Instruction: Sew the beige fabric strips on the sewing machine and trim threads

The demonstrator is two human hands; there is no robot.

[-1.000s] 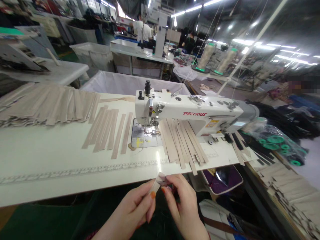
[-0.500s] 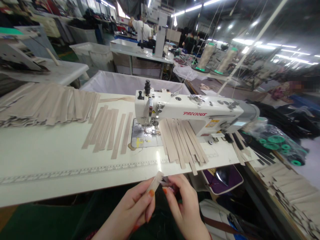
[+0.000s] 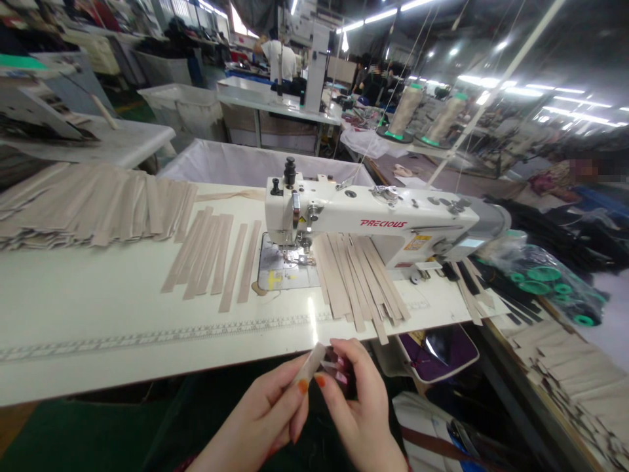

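Observation:
Above my lap, just off the table's front edge, my left hand (image 3: 278,400) pinches a beige fabric strip (image 3: 314,360) between thumb and fingers. The strip's end points up toward the sewing machine. Close beside it, my right hand (image 3: 361,400) curls its fingers round a small dark-and-pink tool (image 3: 339,370) at the strip's end. Most of that tool is hidden, so its kind is unclear. Behind my hands stands a white sewing machine (image 3: 363,213) with a metal needle plate (image 3: 285,269). Beige strips (image 3: 361,282) lie fanned under its arm.
More beige strips (image 3: 211,252) lie left of the needle plate, with a large pile (image 3: 98,203) farther left. A measuring tape (image 3: 147,334) runs along the white table (image 3: 98,367). A purple-lined tray (image 3: 437,357) sits below at right. Thread cones (image 3: 405,111) stand behind the machine.
Both hands have shifted slightly, and the right fingers have lifted and curled closer round the strip's end. The strip's tip has tilted a little to the right. Machine and piles are unchanged.

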